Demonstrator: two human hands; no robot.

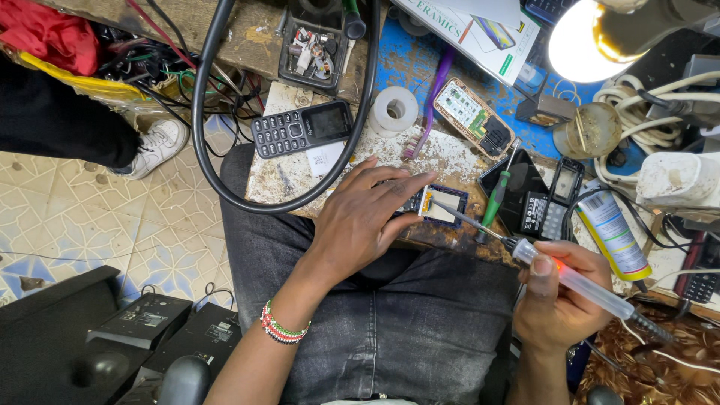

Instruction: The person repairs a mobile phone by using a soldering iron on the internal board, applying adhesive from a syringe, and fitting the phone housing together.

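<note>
Nearest the camera, dark jeans (pixel 390 330) are seen across the lap, and a beaded bracelet (pixel 281 328) is worn on the left wrist. The right hand (pixel 559 292) is closed around a clear-handled soldering iron (pixel 577 285), in which a small red light glows; its thin tip is pointed up and left to the edge of a small circuit board (pixel 442 204). The left hand (pixel 364 217) is laid flat over the left part of that board, fingers loosely spread and the thumb pressed against its near edge, so the board is held down at the near edge of the worn workbench (pixel 442 157).

Just right of the board, a green-handled screwdriver (pixel 495 199) is laid beside a dark phone shell (pixel 559 196), and a tube with a yellow label (pixel 615 236) is seen further right. Farther up the bench, a black keypad phone (pixel 302 128) is ringed by a thick black cable (pixel 199 112), with a roll of white tape (pixel 394 110), a purple toothbrush (pixel 431 101) and an opened phone body (pixel 472 116) lying near. At the far right, a bright lamp (pixel 581 45) is lit above coiled white cords (pixel 645 112).
</note>
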